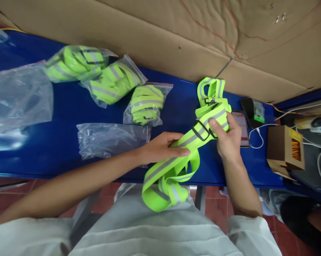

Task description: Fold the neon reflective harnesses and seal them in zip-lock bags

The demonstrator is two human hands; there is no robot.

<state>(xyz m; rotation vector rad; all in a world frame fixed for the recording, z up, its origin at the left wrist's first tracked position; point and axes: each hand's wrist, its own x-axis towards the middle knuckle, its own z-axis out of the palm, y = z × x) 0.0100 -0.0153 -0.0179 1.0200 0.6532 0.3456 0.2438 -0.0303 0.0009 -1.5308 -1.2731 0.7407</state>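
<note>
A neon yellow-green reflective strap (176, 167) with grey stripes and black buckles stretches between both hands above the blue table (64, 110). My left hand (160, 147) is closed on the middle of the strap, fingers pinching it flat. Gripping the strap near a black buckle is my right hand (228, 137), thumb on top, with folded loops sticking up behind it. The strap's lower end hangs off the table edge over my lap.
Three clear bags holding folded straps (75, 62), (114, 81), (146, 105) lie at the back. Empty clear bags (111, 140), (19, 94) lie left of my hands. A phone (243, 128), cables and a small cardboard box (284, 149) sit at the right. Cardboard (176, 32) backs the table.
</note>
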